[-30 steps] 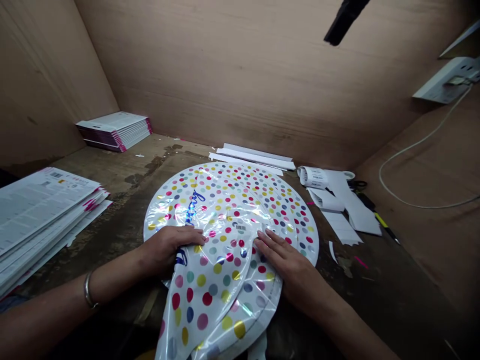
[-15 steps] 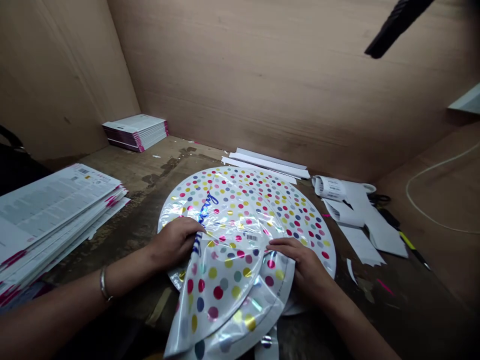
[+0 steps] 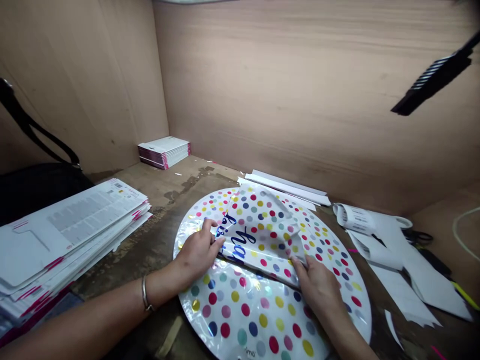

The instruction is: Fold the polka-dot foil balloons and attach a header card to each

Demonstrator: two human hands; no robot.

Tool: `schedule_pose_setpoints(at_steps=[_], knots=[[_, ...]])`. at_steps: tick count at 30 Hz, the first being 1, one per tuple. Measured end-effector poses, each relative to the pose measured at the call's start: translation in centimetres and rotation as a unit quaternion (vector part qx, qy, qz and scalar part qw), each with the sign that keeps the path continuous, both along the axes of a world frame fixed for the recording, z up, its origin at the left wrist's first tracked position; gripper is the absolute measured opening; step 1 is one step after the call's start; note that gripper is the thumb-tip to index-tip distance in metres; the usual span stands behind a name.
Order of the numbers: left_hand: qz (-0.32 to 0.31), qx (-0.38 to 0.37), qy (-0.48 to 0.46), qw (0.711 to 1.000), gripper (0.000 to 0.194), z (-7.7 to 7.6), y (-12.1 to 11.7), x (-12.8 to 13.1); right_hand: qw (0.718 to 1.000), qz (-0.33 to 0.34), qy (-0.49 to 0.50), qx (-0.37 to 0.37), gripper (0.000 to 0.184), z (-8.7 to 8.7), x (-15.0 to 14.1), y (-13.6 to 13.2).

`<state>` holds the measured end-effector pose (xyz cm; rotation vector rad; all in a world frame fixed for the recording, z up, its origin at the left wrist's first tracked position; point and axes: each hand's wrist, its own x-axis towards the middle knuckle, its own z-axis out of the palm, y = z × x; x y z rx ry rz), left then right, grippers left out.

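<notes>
Lying on the wooden bench [image 3: 180, 187], a round polka-dot foil balloon [image 3: 243, 312] has its flap [image 3: 262, 230] folded up across its middle, whereas earlier that flap hung toward the near side. The flap's edge is pinched by the right hand [image 3: 315, 290], and the fold is pressed by the curled left hand [image 3: 197, 252]. Stacked printed sheets [image 3: 71, 235] are left, barcode labels [image 3: 354, 218] right.

The balloon [image 3: 240, 305] is thin foil, smooth and high-gloss, its creases catching the light. The counter [image 3: 159, 207] is rough, worn, stained wood. The wall panels [image 3: 300, 100] are smooth, matt board, the leaflets [image 3: 75, 235] matt paper, and the bracelet [image 3: 144, 293] shiny metal.
</notes>
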<state>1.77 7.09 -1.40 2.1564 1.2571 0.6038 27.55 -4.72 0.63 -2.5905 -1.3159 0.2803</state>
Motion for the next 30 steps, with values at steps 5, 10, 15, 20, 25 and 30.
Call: schedule_pose_setpoints(at_steps=[5,10,15,20,25,30], knots=[[-0.031,0.026,0.028,0.999,0.046,0.1,-0.8,-0.4,0.998,0.009,-0.066,-0.021,0.039,-0.3,-0.3,-0.1],[-0.061,0.07,0.067,0.993,0.021,0.3,-0.8,-0.1,0.992,0.031,-0.116,-0.033,0.041,-0.8,0.1,-0.1],[-0.083,0.099,0.115,0.985,0.023,0.4,-1.1,-0.1,0.991,0.06,-0.108,-0.048,0.039,-0.9,0.5,0.3],[-0.084,0.12,0.198,0.969,0.028,0.4,-1.3,-0.2,0.989,0.064,-0.098,-0.088,0.038,-0.1,0.3,0.9],[-0.111,0.175,0.29,0.934,0.033,2.1,-0.6,1.2,0.99,0.073,-0.094,-0.074,0.038,-0.4,0.0,0.8],[-0.261,0.182,0.166,0.933,0.045,1.7,0.0,4.6,0.985,0.094,-0.139,-0.033,0.037,-1.1,0.0,0.5]])
